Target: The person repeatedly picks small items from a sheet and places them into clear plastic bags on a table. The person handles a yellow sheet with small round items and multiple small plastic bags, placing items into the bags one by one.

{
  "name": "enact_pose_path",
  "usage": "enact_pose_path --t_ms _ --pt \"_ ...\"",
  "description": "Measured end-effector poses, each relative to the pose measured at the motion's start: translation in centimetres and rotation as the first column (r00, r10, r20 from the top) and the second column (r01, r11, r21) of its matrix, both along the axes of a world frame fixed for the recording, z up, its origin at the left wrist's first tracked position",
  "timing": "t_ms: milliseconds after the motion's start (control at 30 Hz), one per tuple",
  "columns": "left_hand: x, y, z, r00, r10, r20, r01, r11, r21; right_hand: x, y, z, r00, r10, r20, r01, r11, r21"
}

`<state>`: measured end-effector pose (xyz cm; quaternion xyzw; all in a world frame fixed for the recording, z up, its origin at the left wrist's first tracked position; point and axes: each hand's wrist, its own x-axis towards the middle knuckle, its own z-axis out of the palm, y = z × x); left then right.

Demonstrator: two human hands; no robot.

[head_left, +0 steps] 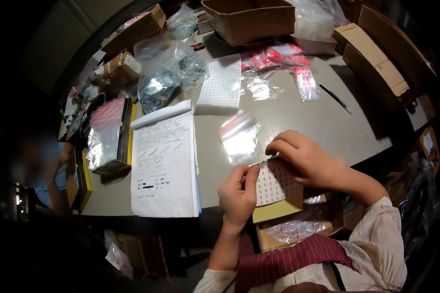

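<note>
A white sticker sheet (pixel 273 185) with rows of small printed labels is held up near the table's front edge, its yellow backing (pixel 277 210) showing below. My left hand (pixel 238 194) is closed on the sheet's left edge, thumb on top. Curled over the top edge, my right hand (pixel 303 158) has its fingers bent inward at the upper left corner and its palm side against the sheet's right part. Whether a loose label sits between those fingertips is hidden. Just beyond lie clear zip bags (pixel 242 139) with red strips.
An open notepad (pixel 162 168) lies to the left, beside a box of zip bags (pixel 110 134). Farther back are bags of metal parts (pixel 159 85), another label sheet (pixel 220 83), red-and-clear packets (pixel 305 83), a pen (pixel 335 97) and cardboard boxes (pixel 249 22). Another person's arm (pixel 61 158) shows at left.
</note>
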<state>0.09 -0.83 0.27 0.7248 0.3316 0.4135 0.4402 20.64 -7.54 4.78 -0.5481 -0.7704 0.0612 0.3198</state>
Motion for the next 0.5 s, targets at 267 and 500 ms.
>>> enact_pose_path --t_ms 267,500 --pt "0.4 -0.2 0.0 0.998 0.061 0.012 -0.061 0.997 0.044 -1.9 0.0 -1.0 0.954 -0.13 0.271 0.068 0.971 0.227" --pt "0.1 0.4 -0.4 0.997 0.068 0.04 -0.068 0.998 0.011 -1.2 0.9 -0.2 0.99 0.021 0.138 -0.038 0.992 0.122"
